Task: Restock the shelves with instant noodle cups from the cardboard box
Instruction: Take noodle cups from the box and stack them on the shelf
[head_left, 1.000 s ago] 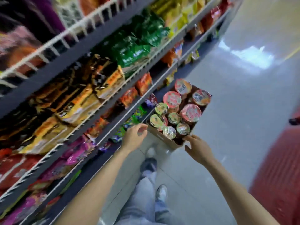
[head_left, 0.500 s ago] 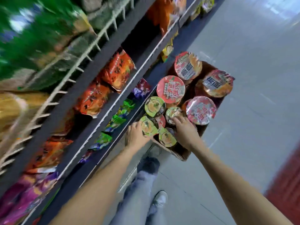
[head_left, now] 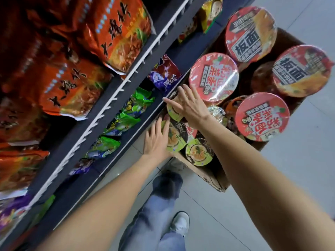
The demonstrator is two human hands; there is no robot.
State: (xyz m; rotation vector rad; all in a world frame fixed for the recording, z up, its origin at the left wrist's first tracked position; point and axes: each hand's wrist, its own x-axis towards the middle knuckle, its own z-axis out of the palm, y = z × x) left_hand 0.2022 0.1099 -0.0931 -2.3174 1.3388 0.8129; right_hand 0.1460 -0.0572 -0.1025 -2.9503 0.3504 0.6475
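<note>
Both hands have shifted within the last half second: the right hand (head_left: 190, 105), previously down among the small cups at the near end of the cardboard box (head_left: 208, 175), now lies further toward the shelving with fingers straight and spread, laid flat across a green-lidded cup (head_left: 172, 111). It curls round nothing. Left hand (head_left: 156, 140) remains at the box's near-left corner, fingers extended and slightly splayed, their tips resting on the lid of a second green-lidded cup (head_left: 175, 137); no grip is evident.

Box sits on the floor tiles (head_left: 235, 205), hard against the bottom shelf edge (head_left: 116, 142). Contents: a third green-lidded cup (head_left: 199, 152) just right of the left hand, a foil-wrapped cup (head_left: 216, 113) beside the right wrist, and four large red-lidded bowls further back. Two rear bowls (head_left: 251, 34) and (head_left: 301, 70) carry the characters 板面 in large print. Two nearer bowls (head_left: 213, 77) and (head_left: 262, 117) bear red script, which appears inverted from this angle and is not reliably legible.

Shelving to the left holds orange noodle packs (head_left: 116, 31) with black brush-style characters, the first reading 大; the rest is uncertain. Lowest tier holds green packets (head_left: 126, 113) and a purple packet (head_left: 165, 77), print too small to read. Person's jeans (head_left: 157, 214) and a white shoe (head_left: 179, 223) show below.
</note>
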